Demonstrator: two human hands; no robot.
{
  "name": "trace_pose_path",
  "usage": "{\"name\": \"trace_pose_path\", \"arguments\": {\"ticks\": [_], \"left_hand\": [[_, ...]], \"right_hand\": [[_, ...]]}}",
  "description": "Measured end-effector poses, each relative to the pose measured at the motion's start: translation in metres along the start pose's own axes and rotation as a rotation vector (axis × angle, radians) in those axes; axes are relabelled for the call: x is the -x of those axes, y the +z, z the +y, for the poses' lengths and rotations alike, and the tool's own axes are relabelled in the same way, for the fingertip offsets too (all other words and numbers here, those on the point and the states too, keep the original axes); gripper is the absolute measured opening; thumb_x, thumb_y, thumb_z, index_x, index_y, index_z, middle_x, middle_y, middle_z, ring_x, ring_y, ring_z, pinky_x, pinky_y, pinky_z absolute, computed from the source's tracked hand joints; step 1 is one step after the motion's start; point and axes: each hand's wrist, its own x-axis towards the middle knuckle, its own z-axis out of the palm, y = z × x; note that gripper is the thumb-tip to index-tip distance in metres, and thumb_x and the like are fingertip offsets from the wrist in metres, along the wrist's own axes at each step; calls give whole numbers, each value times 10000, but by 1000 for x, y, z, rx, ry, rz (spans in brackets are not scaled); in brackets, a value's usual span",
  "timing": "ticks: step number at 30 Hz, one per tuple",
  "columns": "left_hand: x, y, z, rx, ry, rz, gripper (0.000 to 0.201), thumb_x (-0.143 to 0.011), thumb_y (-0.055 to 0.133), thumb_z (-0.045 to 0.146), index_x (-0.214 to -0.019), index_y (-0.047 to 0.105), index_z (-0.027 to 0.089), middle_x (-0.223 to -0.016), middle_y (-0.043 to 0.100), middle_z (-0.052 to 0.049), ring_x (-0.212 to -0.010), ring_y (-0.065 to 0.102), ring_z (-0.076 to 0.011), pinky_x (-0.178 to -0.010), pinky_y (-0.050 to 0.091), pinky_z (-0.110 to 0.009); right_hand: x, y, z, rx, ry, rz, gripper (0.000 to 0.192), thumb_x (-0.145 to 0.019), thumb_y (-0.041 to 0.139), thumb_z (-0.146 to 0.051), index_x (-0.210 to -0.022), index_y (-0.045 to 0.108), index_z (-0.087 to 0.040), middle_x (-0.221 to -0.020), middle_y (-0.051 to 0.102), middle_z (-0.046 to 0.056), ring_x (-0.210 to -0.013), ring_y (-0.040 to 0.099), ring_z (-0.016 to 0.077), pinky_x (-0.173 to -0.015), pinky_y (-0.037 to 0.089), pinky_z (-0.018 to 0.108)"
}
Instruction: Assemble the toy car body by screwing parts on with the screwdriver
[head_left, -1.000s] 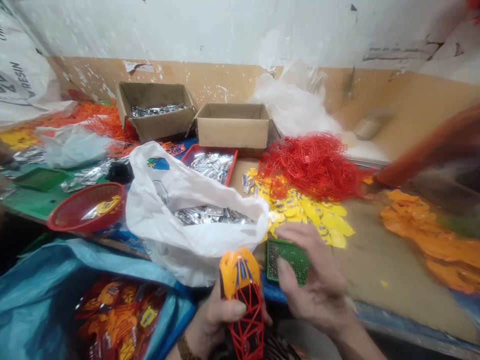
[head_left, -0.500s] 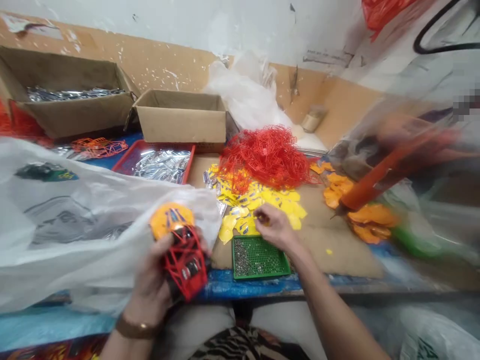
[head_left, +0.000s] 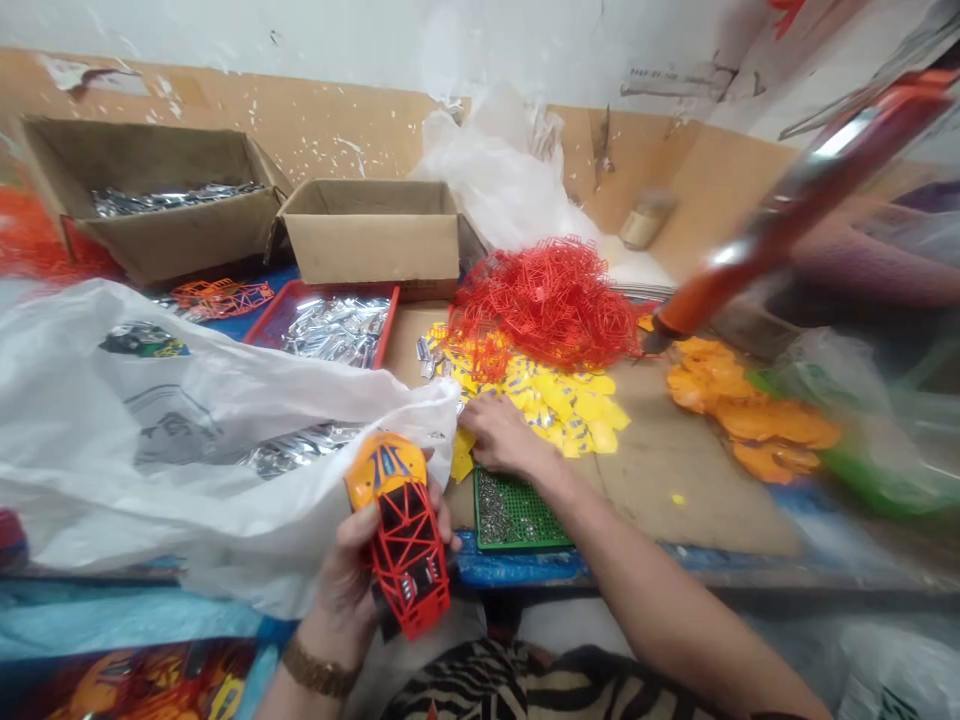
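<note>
Toy car body (head_left: 405,535): a small shell with an orange nose and a red cage of thin bars was seen; blue marks were painted on the orange part.
Where it was: it was held up low in the middle, in front of the white plastic bag (head_left: 187,440) and just left of the green tray (head_left: 514,510).
Left hand (head_left: 352,585): it was wrapped around the toy car body from the left, with the thumb laid on the red bars; a brown band was worn on the wrist.
Right hand (head_left: 502,440): it was laid flat, fingers spread a little, on the yellow pieces (head_left: 562,400) just behind the green tray; nothing could be seen held in it.
Green tray: it was filled partly with tiny grey bits and was set at the table's front edge.
Red pile (head_left: 551,300): thin red frames were heaped behind the yellow pieces.
Red tray (head_left: 330,330): shiny silver parts were kept in it.
Boxes (head_left: 375,235): two brown boxes were stood by the wall.
Orange pieces (head_left: 750,420): they were spread out well to the right.
</note>
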Motion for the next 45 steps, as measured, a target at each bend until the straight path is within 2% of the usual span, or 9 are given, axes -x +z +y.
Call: {"name": "trace_pose_path", "arguments": {"ticks": [6, 12, 17, 20, 24, 28, 36, 41, 45], "left_hand": [[7, -13, -7, -28, -66, 113, 346, -701, 775, 357, -964, 728, 137, -869, 718, -84, -752, 687, -231, -733, 592, -376], [10, -7, -3, -177, -87, 138, 372, -747, 743, 411, -992, 742, 130, -788, 750, -102, -709, 709, -245, -704, 590, -364], [4, 13, 5, -731, 84, -28, 582, -689, 813, 275, -1236, 647, 169, -1167, 717, -129, -1114, 640, -345, -934, 522, -389], [2, 20, 10, -843, 106, -147, 610, -703, 793, 257, -1283, 616, 186, -1266, 668, -120, -1242, 550, -377, -1073, 412, -461], [10, 23, 13, -751, 70, -74, 537, -628, 826, 241, -1141, 696, 148, -995, 752, -122, -1044, 655, -379, -930, 514, -447], [22, 23, 6, -598, 40, 35, 448, -606, 825, 327, -1006, 723, 151, -748, 752, -107, -698, 695, -297, -640, 560, -355], [20, 2, -14, -484, -44, 107, 463, -649, 803, 447, -961, 705, 120, -767, 757, -139, -598, 679, -240, -561, 542, -307], [9, -1, -14, -459, -71, 167, 494, -637, 824, 451, -998, 692, 142, -774, 756, -120, -678, 699, -260, -622, 564, -326], [1, -11, -6, -426, -131, 190, 480, -681, 787, 474, -1027, 689, 156, -846, 745, -111, -758, 687, -256, -654, 567, -321]], "right_hand": [[4, -2, -1, 46, -31, 58, 97, -813, 550, -105, -846, 620, -163, -927, 623, 86, -943, 465, 233, -798, 314, 352], [43, -35, -4, 32, -51, 193, 161, -908, 411, -116, -855, 556, -163, -881, 583, 93, -810, 444, 206, -677, 295, 325], [72, -62, -20, -99, -175, 150, 131, -814, 436, -81, -816, 494, -198, -772, 530, 13, -675, 438, 147, -596, 311, 278], [76, -66, -30, -179, -219, 131, 165, -750, 453, -56, -812, 489, -204, -758, 539, -4, -675, 475, 135, -591, 346, 259], [73, -62, -37, -267, -224, 153, 236, -764, 463, -61, -933, 545, -204, -824, 604, 4, -725, 548, 139, -642, 418, 254], [71, -50, -43, -465, -146, 326, 305, -809, 496, -80, -1089, 538, -194, -952, 640, 37, -803, 593, 147, -724, 484, 269], [85, -26, -51, -378, -87, 570, 374, -835, 608, -163, -1196, 511, -173, -1111, 624, 116, -1049, 618, 230, -863, 558, 354], [87, -19, -49, -172, -36, 552, 325, -902, 546, -162, -1224, 509, -151, -1068, 675, 131, -979, 674, 239, -786, 594, 360], [80, -16, -46, -228, 64, 691, 257, -888, 537, -108, -1141, 561, -145, -904, 681, 85, -771, 669, 170, -654, 569, 279]]}}
